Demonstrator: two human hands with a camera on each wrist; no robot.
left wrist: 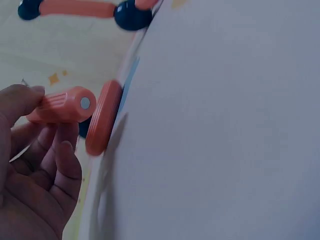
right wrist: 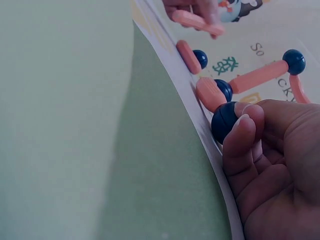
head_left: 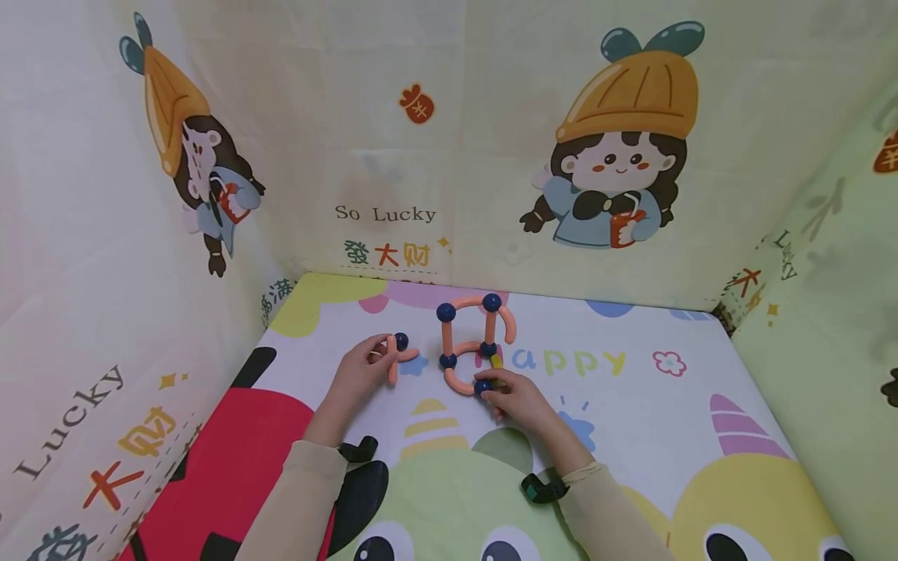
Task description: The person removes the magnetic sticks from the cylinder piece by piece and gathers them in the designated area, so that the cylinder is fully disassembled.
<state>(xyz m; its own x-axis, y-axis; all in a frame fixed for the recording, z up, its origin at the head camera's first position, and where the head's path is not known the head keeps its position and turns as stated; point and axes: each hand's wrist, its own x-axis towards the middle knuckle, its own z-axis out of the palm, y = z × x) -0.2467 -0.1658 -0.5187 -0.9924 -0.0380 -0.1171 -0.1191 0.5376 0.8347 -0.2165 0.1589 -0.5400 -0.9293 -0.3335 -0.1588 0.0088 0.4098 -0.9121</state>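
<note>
My left hand pinches a straight orange-pink magnetic rod, its round metal end showing in the left wrist view. Just beyond that rod, a curved rod and a dark blue ball sit together on the table. With thumb and fingertips, my right hand pinches another dark blue ball at the near corner of a frame of magnetic rods and balls. This frame has upright rods, curved rods and blue balls at its corners. A yellow rod shows partly behind my right hand.
A printed cloth with cartoon animals and letters covers the table. Pale cloth walls with cartoon figures stand at the back and both sides. Another curved rod hangs from the frame's upper right ball.
</note>
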